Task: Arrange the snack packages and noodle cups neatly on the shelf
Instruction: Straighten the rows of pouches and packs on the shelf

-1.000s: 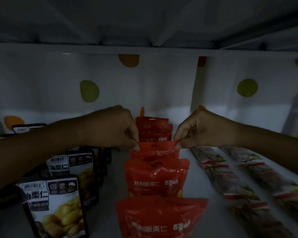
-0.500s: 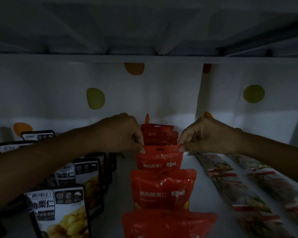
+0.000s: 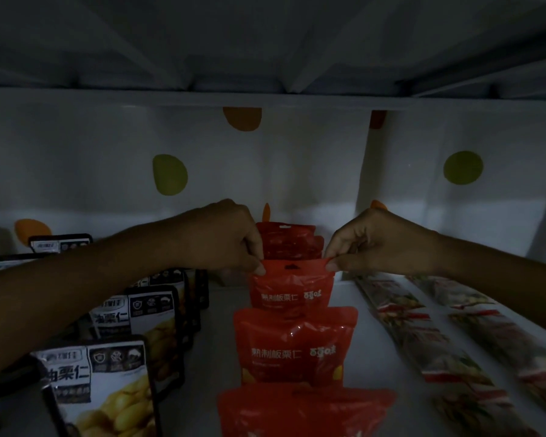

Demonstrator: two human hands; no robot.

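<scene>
A row of red snack pouches runs down the middle of the white shelf (image 3: 202, 351), standing upright one behind another. My left hand (image 3: 224, 238) pinches the top left corner of one red pouch (image 3: 292, 287) in the row, and my right hand (image 3: 369, 244) pinches its top right corner. More red pouches (image 3: 289, 244) stand behind it, and two more red pouches (image 3: 297, 345) stand in front. No noodle cups are in view.
Black-and-white pouches (image 3: 108, 386) with yellow chestnuts printed on them stand in rows at the left. Long flat snack packs (image 3: 423, 339) lie in two lines at the right. A white dotted backdrop (image 3: 108, 171) closes the shelf's rear; another shelf board hangs overhead.
The pouch held between my hands has come up from a forward lean to stand straight. Both hands keep their pinch on its top corners. The view has shifted slightly.
</scene>
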